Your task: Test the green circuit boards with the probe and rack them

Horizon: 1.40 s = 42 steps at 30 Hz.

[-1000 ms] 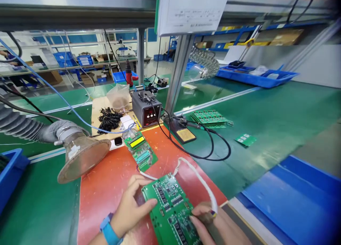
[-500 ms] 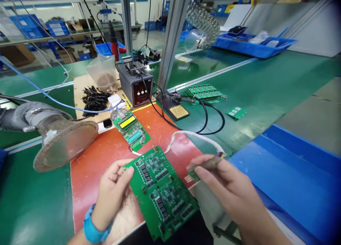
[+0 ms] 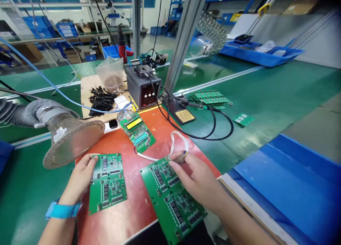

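Observation:
Two green circuit boards lie on the red mat [image 3: 133,202]. My left hand [image 3: 80,175] grips the left edge of the left board [image 3: 108,182], which rests flat near the mat's left side. My right hand [image 3: 195,177] pinches a small brown connector [image 3: 180,156] on the end of a white cable [image 3: 173,145], pressing it to the top corner of the right board [image 3: 173,198]. The cable runs back to a small green tester board with a yellow display [image 3: 136,129]. A blue band sits on my left wrist.
A clear fume-extractor funnel [image 3: 71,142] hangs over the mat's left edge. Behind stand a grey soldering station [image 3: 144,90], its iron stand with sponge [image 3: 183,115], black cables, a pile of black parts [image 3: 101,101] and stacked green boards [image 3: 210,97]. Blue trays sit right and far right.
A second board now lies at the left under my left hand. The larger board has come down flat on the mat, and my right hand has moved the connector down to its top corner.

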Available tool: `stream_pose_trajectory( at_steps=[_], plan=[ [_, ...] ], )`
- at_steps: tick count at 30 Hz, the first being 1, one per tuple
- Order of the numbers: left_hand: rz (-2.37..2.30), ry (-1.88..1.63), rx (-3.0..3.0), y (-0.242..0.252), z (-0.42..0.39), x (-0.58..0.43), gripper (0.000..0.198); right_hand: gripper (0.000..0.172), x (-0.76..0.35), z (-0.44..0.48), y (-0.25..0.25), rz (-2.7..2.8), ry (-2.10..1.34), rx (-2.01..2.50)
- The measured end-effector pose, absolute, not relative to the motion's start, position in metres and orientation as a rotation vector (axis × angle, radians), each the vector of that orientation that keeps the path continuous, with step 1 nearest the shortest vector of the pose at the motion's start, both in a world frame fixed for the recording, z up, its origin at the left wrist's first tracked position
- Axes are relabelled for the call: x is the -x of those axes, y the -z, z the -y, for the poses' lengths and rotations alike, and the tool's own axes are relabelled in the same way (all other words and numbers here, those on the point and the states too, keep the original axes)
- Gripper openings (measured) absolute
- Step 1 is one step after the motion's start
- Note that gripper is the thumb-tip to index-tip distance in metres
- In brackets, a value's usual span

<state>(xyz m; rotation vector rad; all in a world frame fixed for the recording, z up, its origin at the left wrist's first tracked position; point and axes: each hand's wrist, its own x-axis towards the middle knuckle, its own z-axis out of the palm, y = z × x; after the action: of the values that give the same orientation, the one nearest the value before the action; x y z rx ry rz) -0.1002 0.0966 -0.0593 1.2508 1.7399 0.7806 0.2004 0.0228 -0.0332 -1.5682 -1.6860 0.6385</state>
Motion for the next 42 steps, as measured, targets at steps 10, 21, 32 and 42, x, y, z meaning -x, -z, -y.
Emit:
stream_pose_trajectory(
  at_steps=[10,21,32,42],
  plan=[
    [-2.093,-0.635,-2.327,0.055,-0.083,0.084,0.047,0.010,-0.199,-0.020,0.036,1.792,-0.449,1.548],
    [-0.717,-0.561,-2.587,0.061,-0.044,0.031,0.054,0.009,-0.201,-0.025,0.024,1.837,-0.508,1.603],
    [-0.756,-0.566,-2.580,0.063,-0.041,0.033,0.048,0.011,-0.198,-0.025,0.033,1.842,-0.434,1.578],
    [-0.758,-0.571,-2.559,0.062,-0.041,0.033,0.045,0.009,-0.199,-0.022,0.037,1.846,-0.368,1.553]
  ],
)
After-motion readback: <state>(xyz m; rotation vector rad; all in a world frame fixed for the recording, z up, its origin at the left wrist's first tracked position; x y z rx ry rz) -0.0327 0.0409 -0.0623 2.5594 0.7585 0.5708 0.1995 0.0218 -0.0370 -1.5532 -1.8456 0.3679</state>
